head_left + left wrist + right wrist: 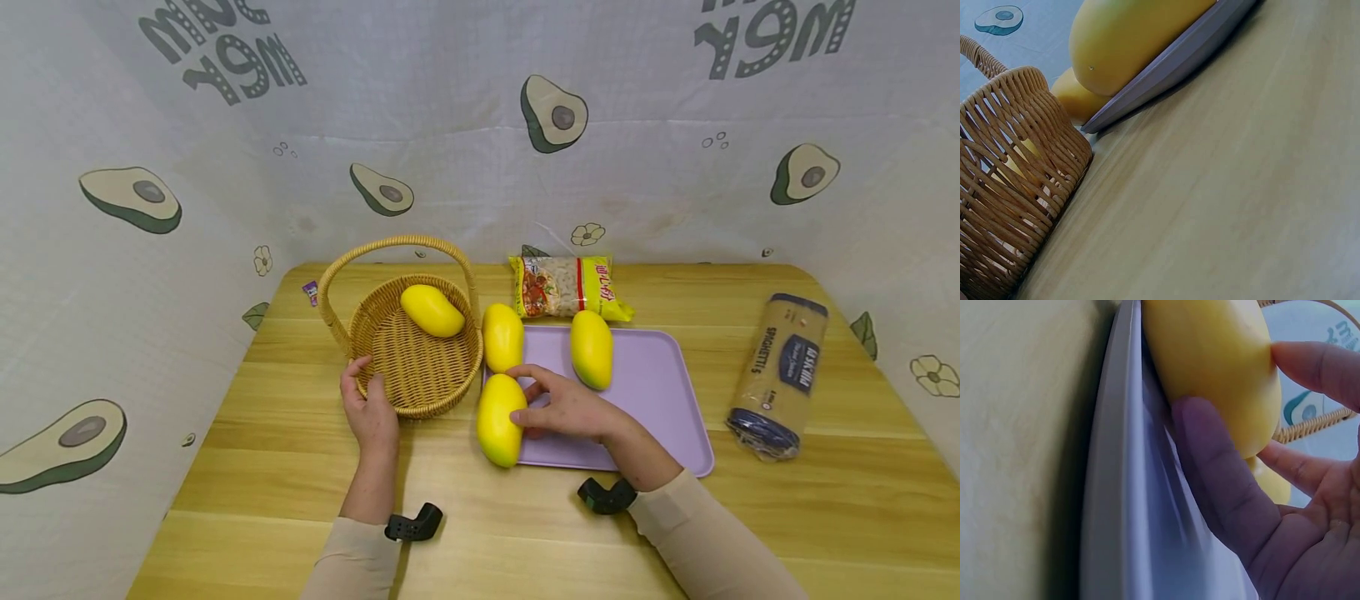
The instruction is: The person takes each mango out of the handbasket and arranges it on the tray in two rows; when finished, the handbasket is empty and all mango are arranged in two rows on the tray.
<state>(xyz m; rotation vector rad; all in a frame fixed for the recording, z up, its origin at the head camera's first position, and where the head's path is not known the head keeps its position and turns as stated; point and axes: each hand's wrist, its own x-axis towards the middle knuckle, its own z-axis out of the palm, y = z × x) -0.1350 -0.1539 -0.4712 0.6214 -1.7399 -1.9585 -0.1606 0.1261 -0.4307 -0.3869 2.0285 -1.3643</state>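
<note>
My left hand (pixel 371 412) grips the near left rim of a wicker basket (pixel 420 410), which has a tall arched handle. Inside the basket lies one yellow mango (pixel 432 311). The fingers of my right hand (pixel 566 407) hold another mango (pixel 500 421) at the left edge of a lilac tray (pixel 652 417); the right wrist view shows thumb and fingertips against its skin (pixel 1222 369). Just behind it a third mango (pixel 502 337) rests over the same tray edge. Farther right, a mango with a greenish tip (pixel 592 350) lies on the tray.
Behind the tray lies a yellow-and-clear food packet (pixel 558 287). A spaghetti pack (pixel 780 375) sits at the table's right side. One small purple wrapper (pixel 311 292) is at the far left corner. A printed curtain (pixel 465 125) surrounds the wooden table (pixel 247 500).
</note>
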